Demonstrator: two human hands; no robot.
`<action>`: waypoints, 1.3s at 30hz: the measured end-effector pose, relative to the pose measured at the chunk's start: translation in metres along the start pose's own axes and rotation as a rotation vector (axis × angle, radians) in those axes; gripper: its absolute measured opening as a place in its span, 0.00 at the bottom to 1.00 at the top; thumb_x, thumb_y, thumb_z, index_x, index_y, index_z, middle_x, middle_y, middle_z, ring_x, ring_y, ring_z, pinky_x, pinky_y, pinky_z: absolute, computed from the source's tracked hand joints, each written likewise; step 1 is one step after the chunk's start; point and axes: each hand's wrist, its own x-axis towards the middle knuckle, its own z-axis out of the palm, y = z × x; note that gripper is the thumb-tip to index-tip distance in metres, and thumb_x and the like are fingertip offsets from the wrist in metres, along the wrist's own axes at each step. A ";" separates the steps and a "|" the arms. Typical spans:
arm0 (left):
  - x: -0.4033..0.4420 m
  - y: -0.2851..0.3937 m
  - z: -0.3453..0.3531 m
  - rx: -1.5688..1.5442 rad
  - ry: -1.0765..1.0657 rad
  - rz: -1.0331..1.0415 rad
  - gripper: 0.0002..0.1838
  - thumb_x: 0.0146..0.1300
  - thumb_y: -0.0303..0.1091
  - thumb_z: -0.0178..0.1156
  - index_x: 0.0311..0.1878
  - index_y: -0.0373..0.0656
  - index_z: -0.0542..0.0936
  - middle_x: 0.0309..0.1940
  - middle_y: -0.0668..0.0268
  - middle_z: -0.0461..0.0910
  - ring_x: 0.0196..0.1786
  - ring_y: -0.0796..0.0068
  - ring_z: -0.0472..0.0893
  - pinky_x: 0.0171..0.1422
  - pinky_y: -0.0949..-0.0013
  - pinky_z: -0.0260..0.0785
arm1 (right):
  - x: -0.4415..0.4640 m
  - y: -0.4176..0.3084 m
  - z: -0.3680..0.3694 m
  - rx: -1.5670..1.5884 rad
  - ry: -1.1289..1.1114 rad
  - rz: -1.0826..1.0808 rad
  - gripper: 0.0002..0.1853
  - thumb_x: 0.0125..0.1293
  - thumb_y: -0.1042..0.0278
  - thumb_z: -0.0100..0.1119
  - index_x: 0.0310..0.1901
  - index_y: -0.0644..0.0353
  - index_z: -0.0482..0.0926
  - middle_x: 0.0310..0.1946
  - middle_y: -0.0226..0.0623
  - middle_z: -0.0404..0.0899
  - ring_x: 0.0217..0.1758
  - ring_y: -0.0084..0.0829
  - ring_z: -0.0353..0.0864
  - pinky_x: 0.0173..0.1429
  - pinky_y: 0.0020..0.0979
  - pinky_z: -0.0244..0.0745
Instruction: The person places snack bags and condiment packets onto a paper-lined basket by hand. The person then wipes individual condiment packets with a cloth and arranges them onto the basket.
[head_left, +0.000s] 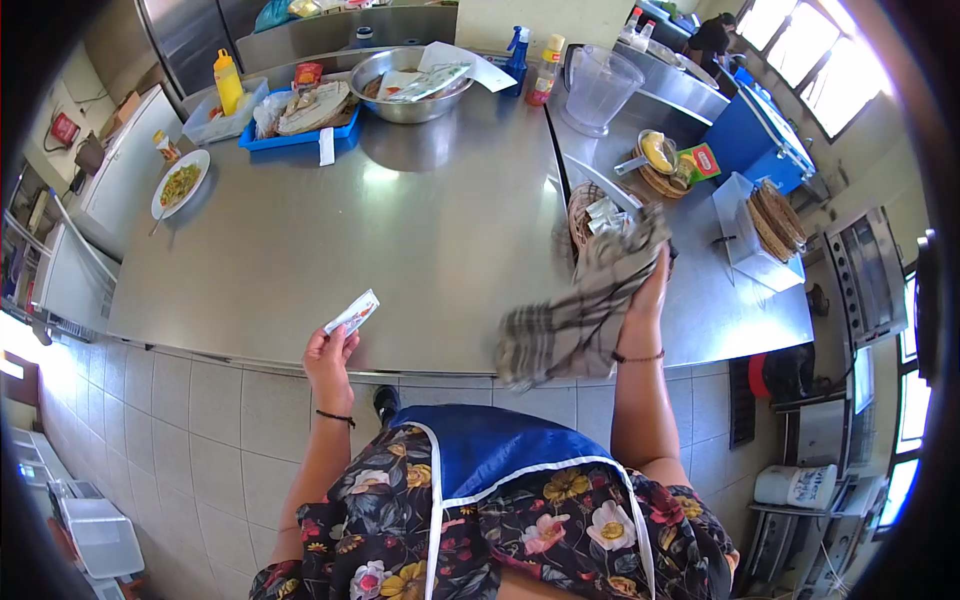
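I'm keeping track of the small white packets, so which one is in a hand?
The slim printed packet held in the left hand; the other white packets sit in the wicker basket.

Cloth (590,310) right of sachet (353,311), bowl (415,113) behind them on table (400,235) (plate (196,157) far left)

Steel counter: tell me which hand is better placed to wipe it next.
Right hand, most likely: it holds the checked cloth at the counter, while the left hand holds a small packet.
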 end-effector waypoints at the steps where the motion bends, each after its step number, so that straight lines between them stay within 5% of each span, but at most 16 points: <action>1: 0.010 0.004 -0.002 0.011 -0.018 -0.004 0.08 0.68 0.28 0.60 0.47 0.34 0.79 0.39 0.63 0.83 0.42 0.74 0.84 0.49 0.73 0.78 | 0.001 -0.008 0.021 0.072 -0.002 -0.045 0.27 0.74 0.44 0.46 0.63 0.56 0.73 0.58 0.34 0.78 0.59 0.35 0.79 0.65 0.38 0.72; 6: 0.068 0.025 -0.020 0.000 -0.103 0.015 0.08 0.69 0.28 0.60 0.47 0.35 0.79 0.40 0.63 0.83 0.42 0.75 0.84 0.48 0.73 0.78 | -0.020 -0.019 0.099 0.318 -0.034 -0.313 0.26 0.73 0.46 0.46 0.62 0.57 0.72 0.58 0.36 0.77 0.60 0.35 0.78 0.66 0.38 0.72; 10: 0.104 0.045 -0.031 0.044 -0.167 0.048 0.10 0.68 0.27 0.60 0.49 0.34 0.81 0.41 0.63 0.83 0.42 0.76 0.83 0.49 0.74 0.78 | -0.038 0.032 0.075 0.271 -0.326 -0.166 0.27 0.70 0.48 0.53 0.60 0.61 0.73 0.59 0.37 0.77 0.62 0.37 0.76 0.67 0.41 0.70; 13: 0.130 0.047 -0.035 0.102 -0.252 0.062 0.10 0.68 0.26 0.60 0.50 0.33 0.81 0.41 0.63 0.83 0.42 0.76 0.83 0.50 0.74 0.78 | -0.031 0.060 0.034 -1.162 -0.291 -0.097 0.26 0.66 0.48 0.59 0.61 0.54 0.74 0.62 0.42 0.74 0.67 0.44 0.72 0.71 0.47 0.64; 15: 0.142 0.043 -0.036 0.116 -0.291 0.060 0.11 0.69 0.26 0.60 0.50 0.32 0.82 0.42 0.62 0.83 0.43 0.75 0.83 0.50 0.74 0.78 | -0.050 0.087 0.029 -1.689 -0.244 -0.275 0.26 0.65 0.48 0.62 0.62 0.48 0.75 0.66 0.45 0.71 0.70 0.46 0.68 0.73 0.50 0.60; 18: 0.151 0.045 -0.033 0.112 -0.329 0.033 0.11 0.69 0.27 0.60 0.51 0.32 0.81 0.42 0.62 0.83 0.43 0.75 0.83 0.52 0.73 0.78 | -0.038 0.125 0.049 -1.574 -0.289 -0.384 0.31 0.63 0.41 0.60 0.67 0.35 0.70 0.73 0.47 0.60 0.77 0.48 0.57 0.74 0.62 0.50; 21: 0.158 0.049 -0.026 0.066 -0.332 0.029 0.11 0.69 0.27 0.60 0.51 0.32 0.81 0.42 0.61 0.83 0.43 0.74 0.83 0.53 0.73 0.78 | -0.020 0.183 0.073 -1.905 -0.520 -0.335 0.36 0.63 0.36 0.56 0.72 0.33 0.63 0.78 0.44 0.49 0.81 0.45 0.45 0.72 0.73 0.40; 24: 0.160 0.056 -0.030 0.050 -0.269 0.062 0.11 0.69 0.26 0.60 0.51 0.32 0.81 0.42 0.61 0.83 0.43 0.74 0.83 0.53 0.73 0.78 | 0.023 0.216 0.102 -1.965 -0.501 -0.259 0.38 0.66 0.35 0.51 0.75 0.35 0.56 0.79 0.40 0.45 0.82 0.43 0.41 0.70 0.78 0.32; 30: 0.152 0.071 -0.054 0.044 -0.097 0.094 0.10 0.68 0.25 0.59 0.51 0.32 0.81 0.42 0.60 0.83 0.43 0.74 0.83 0.53 0.72 0.78 | 0.096 0.283 0.209 -1.937 -0.474 -0.375 0.35 0.70 0.42 0.44 0.75 0.46 0.58 0.78 0.35 0.49 0.81 0.38 0.46 0.70 0.78 0.30; 34: 0.142 0.081 -0.067 0.047 0.024 0.138 0.11 0.68 0.25 0.59 0.51 0.32 0.80 0.42 0.60 0.84 0.43 0.74 0.83 0.52 0.72 0.78 | 0.042 0.341 0.257 -1.865 -0.878 -0.829 0.33 0.71 0.40 0.40 0.73 0.46 0.63 0.77 0.32 0.54 0.80 0.34 0.50 0.71 0.75 0.35; 39: 0.137 0.075 -0.067 0.049 0.086 0.140 0.11 0.69 0.26 0.59 0.51 0.32 0.80 0.43 0.59 0.84 0.44 0.73 0.83 0.53 0.72 0.78 | -0.072 0.311 0.208 -1.259 -1.575 -0.839 0.29 0.69 0.46 0.49 0.70 0.43 0.67 0.75 0.29 0.58 0.79 0.31 0.53 0.74 0.72 0.34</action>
